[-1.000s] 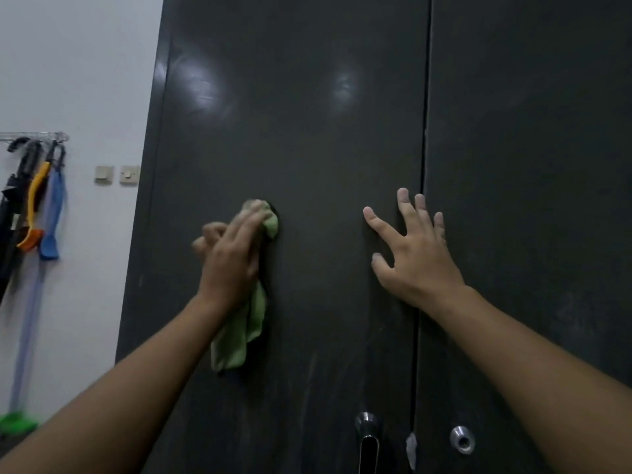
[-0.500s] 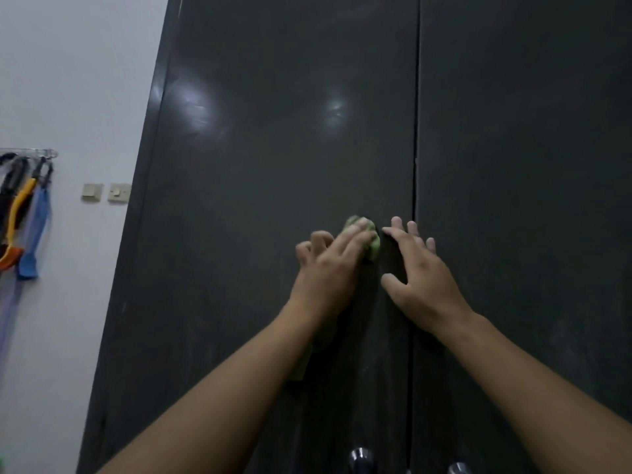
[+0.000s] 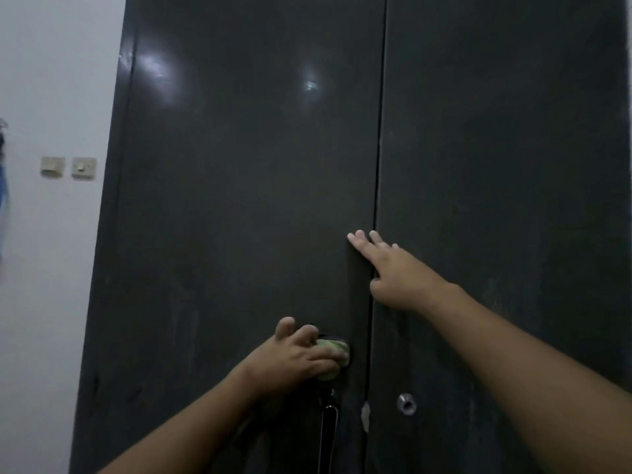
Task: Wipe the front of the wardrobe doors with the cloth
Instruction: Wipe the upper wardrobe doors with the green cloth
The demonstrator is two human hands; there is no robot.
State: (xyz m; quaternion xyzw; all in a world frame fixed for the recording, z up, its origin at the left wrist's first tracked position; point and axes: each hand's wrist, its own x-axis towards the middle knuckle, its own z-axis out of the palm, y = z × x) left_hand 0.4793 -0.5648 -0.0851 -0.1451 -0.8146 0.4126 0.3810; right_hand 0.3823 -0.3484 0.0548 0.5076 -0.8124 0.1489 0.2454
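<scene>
Two tall dark matte wardrobe doors, both hands on them.
The right hand lies flat across the centre seam, fingers straight and slightly spread; lower down, the left hand presses a small bunched green cloth against the left one, fingers curled over it (just above the dark handle).

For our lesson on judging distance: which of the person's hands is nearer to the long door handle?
Left. The left hand, holding the cloth, is just above the handle; the right hand rests higher, across the gap between the doors.
</scene>
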